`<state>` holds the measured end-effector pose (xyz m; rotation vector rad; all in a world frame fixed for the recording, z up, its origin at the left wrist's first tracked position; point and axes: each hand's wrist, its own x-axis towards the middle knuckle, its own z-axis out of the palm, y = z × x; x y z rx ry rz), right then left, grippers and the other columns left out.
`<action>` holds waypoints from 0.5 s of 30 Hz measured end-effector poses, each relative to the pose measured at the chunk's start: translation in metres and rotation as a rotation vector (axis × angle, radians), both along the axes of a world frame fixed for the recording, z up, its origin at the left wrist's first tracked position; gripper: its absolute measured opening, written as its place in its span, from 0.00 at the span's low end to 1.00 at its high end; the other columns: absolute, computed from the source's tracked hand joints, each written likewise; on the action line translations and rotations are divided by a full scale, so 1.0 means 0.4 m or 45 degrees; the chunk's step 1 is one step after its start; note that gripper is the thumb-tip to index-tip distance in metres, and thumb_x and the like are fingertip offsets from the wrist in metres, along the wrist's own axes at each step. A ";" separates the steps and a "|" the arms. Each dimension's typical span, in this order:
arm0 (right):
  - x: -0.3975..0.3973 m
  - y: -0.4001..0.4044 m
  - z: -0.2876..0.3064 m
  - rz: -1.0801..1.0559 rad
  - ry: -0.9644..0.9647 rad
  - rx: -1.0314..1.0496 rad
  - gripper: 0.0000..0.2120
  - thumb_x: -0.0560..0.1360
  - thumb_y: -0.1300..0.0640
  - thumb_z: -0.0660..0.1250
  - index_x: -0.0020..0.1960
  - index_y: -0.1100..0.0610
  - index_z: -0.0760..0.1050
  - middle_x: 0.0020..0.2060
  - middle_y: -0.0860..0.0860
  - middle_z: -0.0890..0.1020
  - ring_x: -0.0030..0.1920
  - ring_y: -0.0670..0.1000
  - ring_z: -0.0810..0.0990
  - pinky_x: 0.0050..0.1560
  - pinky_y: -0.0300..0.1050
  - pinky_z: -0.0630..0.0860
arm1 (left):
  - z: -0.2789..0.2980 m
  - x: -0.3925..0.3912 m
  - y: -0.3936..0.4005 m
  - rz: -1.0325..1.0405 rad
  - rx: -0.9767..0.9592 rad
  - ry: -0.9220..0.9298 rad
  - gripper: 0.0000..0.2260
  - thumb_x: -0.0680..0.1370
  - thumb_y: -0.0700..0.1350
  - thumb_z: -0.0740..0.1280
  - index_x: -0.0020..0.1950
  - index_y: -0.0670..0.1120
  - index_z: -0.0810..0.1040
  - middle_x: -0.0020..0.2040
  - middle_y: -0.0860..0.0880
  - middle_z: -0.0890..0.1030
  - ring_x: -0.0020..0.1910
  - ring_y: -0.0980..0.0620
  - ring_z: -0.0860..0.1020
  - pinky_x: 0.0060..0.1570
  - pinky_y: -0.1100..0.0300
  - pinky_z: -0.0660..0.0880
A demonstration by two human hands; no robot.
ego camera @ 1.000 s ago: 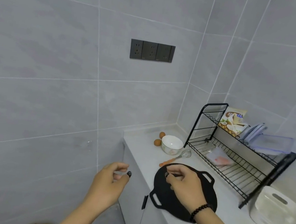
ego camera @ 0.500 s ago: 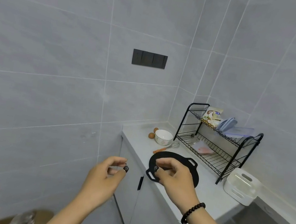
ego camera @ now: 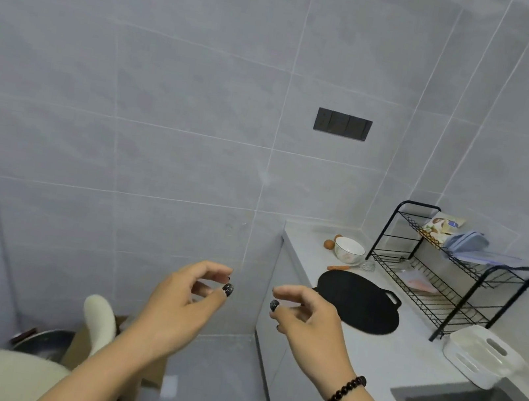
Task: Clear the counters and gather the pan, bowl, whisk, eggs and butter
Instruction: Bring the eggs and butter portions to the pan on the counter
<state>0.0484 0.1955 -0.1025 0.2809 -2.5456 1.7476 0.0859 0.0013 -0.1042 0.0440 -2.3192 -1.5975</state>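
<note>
- Hovering my left hand [ego camera: 184,305] and right hand [ego camera: 304,321] off the counter [ego camera: 370,352], fingers loosely curled, holding nothing.
- Pan [ego camera: 358,300] overhangs the edge; a careless bump might tip it.
- Eggs [ego camera: 329,244] beside the bowl [ego camera: 349,249] could roll.

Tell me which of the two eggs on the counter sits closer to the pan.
The front egg, left of the bowl, is closer to the pan. The other egg sits behind it, toward the wall.

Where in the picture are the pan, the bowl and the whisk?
pan [ego camera: 358,300]: head view, middle of its black surface.
bowl [ego camera: 349,249]: head view, inside of the white bowl.
whisk [ego camera: 339,267]: head view, on its orange handle.
</note>
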 end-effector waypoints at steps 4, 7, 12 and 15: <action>0.092 -0.094 0.005 0.122 -0.004 -0.040 0.08 0.73 0.58 0.69 0.48 0.46 0.80 0.43 0.48 0.84 0.45 0.51 0.83 0.48 0.52 0.81 | 0.031 0.149 -0.091 0.143 -0.042 0.011 0.08 0.77 0.45 0.69 0.54 0.57 0.80 0.52 0.60 0.82 0.46 0.60 0.78 0.44 0.67 0.74; 0.153 -0.164 0.021 0.240 0.023 -0.036 0.07 0.73 0.57 0.69 0.47 0.45 0.80 0.44 0.46 0.84 0.45 0.48 0.82 0.49 0.49 0.81 | 0.049 0.236 -0.154 0.244 -0.038 0.028 0.09 0.77 0.45 0.69 0.54 0.58 0.79 0.52 0.61 0.81 0.47 0.61 0.78 0.43 0.70 0.71; 0.230 -0.286 0.066 0.378 0.105 -0.050 0.08 0.74 0.58 0.69 0.49 0.46 0.80 0.48 0.42 0.82 0.47 0.47 0.82 0.49 0.48 0.81 | 0.068 0.360 -0.258 0.390 -0.034 0.051 0.10 0.77 0.43 0.69 0.52 0.58 0.79 0.52 0.60 0.81 0.47 0.60 0.78 0.45 0.66 0.73; 0.283 -0.384 0.091 0.461 0.156 -0.057 0.08 0.74 0.57 0.69 0.49 0.45 0.80 0.48 0.43 0.82 0.46 0.45 0.82 0.46 0.46 0.82 | 0.073 0.435 -0.336 0.465 -0.024 0.068 0.10 0.77 0.42 0.68 0.52 0.58 0.80 0.52 0.60 0.81 0.44 0.63 0.77 0.45 0.66 0.77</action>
